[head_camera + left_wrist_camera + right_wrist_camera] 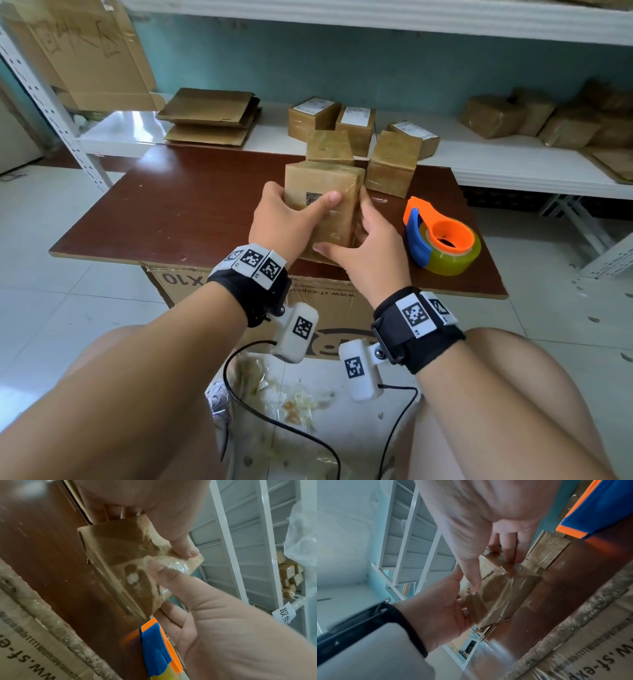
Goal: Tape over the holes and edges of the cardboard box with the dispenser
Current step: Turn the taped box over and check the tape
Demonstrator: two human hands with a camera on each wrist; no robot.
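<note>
A small tape-wrapped cardboard box (325,192) stands on end on the dark brown board (171,212), held from both sides. My left hand (298,205) grips its left side with the thumb lying across the near face. My right hand (352,229) grips the right side, thumb at the lower near corner. In the left wrist view both thumbs press on glossy tape on the box (120,555). The right wrist view shows wrinkled tape over the box (501,595). The orange and blue tape dispenser (442,240) with its yellowish roll lies on the board just right of my right hand, untouched.
Several taped boxes (394,164) stand right behind the held one. Flattened cardboard (212,109) and more parcels (548,116) lie on the white shelf beyond. The board rests on a big printed carton (239,287). My knees flank it, with cables and tape scraps on the floor.
</note>
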